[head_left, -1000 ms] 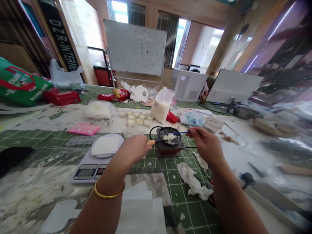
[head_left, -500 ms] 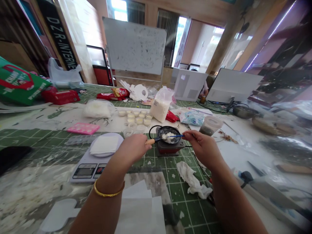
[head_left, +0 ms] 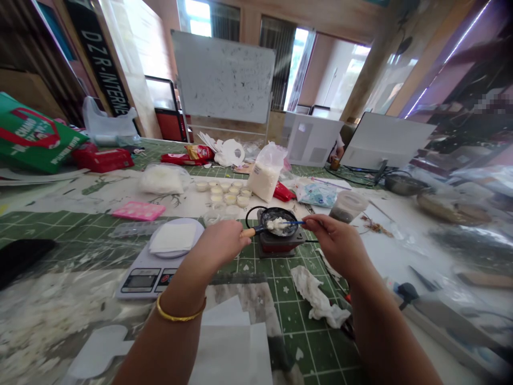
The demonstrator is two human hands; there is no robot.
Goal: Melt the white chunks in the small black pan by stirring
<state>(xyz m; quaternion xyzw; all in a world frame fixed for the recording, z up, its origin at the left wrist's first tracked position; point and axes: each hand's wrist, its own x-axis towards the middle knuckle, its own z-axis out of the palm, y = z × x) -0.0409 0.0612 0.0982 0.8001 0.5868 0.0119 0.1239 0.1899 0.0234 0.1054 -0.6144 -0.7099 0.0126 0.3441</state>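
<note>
My left hand (head_left: 225, 243) is closed round the wooden handle of a small black frying pan (head_left: 289, 231). The pan rests on a little hot plate (head_left: 276, 247) with a red and dark body. White lumps (head_left: 276, 223), partly softened, lie in the pan. Between the fingertips of my right hand (head_left: 336, 239) is a thin blue stick (head_left: 296, 222), its far end among the lumps; what kind of stick it is I cannot tell. Behind the pan stand several small cups (head_left: 230, 199) with pale yellowish contents.
Left of the pan is a kitchen scale (head_left: 146, 270) with white sheets on it. A pink mould (head_left: 138, 210), a bag of white pellets (head_left: 264, 174) and a clear tub (head_left: 348, 206) stand farther back. Crumpled tissue (head_left: 316, 299) lies in front of the hot plate.
My right hand has shifted left and slightly down, bringing the blue stick deeper over the pan. The white lumps have been pushed about. My left hand keeps its hold on the handle.
</note>
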